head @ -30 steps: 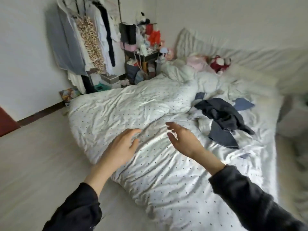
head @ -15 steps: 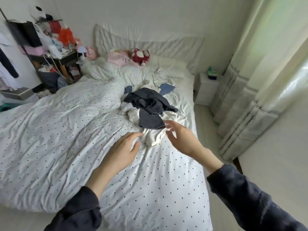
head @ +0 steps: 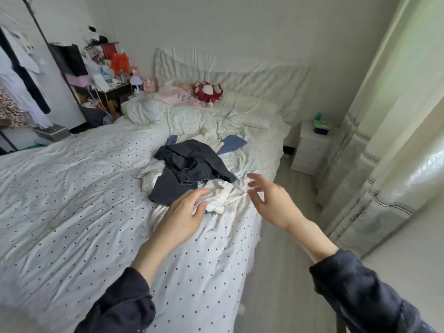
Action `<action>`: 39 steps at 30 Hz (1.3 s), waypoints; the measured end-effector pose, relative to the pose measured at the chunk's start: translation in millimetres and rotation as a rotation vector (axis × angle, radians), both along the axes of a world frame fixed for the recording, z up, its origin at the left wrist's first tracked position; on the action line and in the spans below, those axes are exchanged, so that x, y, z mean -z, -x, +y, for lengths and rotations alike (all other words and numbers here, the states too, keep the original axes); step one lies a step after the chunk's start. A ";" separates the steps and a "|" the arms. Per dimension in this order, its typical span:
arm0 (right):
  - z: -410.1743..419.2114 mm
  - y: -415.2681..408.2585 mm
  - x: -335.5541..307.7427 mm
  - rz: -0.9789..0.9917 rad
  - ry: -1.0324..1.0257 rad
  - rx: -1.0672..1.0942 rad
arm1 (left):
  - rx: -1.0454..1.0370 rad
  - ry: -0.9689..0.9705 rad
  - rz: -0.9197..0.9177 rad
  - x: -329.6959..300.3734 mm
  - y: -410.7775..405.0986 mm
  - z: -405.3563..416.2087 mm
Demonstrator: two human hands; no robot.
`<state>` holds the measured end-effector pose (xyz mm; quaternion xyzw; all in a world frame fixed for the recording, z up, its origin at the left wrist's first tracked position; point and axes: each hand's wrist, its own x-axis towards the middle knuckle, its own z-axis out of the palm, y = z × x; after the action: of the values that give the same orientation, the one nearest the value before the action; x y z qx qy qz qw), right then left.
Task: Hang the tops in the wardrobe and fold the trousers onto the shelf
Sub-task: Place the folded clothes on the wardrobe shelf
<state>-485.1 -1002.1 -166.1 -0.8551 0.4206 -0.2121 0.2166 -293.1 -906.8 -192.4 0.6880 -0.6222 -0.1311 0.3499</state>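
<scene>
A heap of clothes lies on the bed [head: 72,200], near its right side. On top is a dark navy garment [head: 192,164], crumpled over a white garment [head: 221,193], with a blue piece [head: 233,143] behind. My left hand [head: 185,212] reaches over the near edge of the white garment with relaxed fingers and holds nothing. Spread and empty, my right hand [head: 269,200] hovers just right of the heap. The open clothes rail [head: 16,92] with hung tops stands at the far left.
A cluttered black shelf [head: 96,87] stands beside the bed's head. Pillows, a pink garment [head: 177,97] and a red plush toy [head: 207,91] lie by the headboard. A white nightstand [head: 310,147] and long curtains [head: 384,140] line the right side, with a narrow floor strip between.
My view has swung right from the clothes rail to the heap on the bed. Both hands have moved forward to the heap, and the left one now reaches the white garment.
</scene>
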 end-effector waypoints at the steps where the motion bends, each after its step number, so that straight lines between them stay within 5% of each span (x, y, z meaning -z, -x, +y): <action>1: -16.8 13.4 -2.8 0.004 -0.004 -0.014 | -0.018 0.005 -0.005 -3.6 13.6 -14.1; 10: -159.5 51.4 6.6 -0.052 -0.110 -0.087 | -0.076 -0.084 -0.019 23.4 68.9 -132.4; 28: -573.3 -15.8 41.4 -0.026 -0.316 -0.178 | -0.218 -0.198 0.092 38.1 -3.3 -533.1; 39: -829.5 -166.0 102.5 0.165 -0.419 -0.580 | -0.741 -0.260 0.212 102.9 -71.4 -738.8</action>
<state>-319.1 -1831.6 -268.6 -0.8901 0.2112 0.0188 0.4034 -221.7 -1645.6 -295.2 0.8868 -0.2708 -0.1438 0.3458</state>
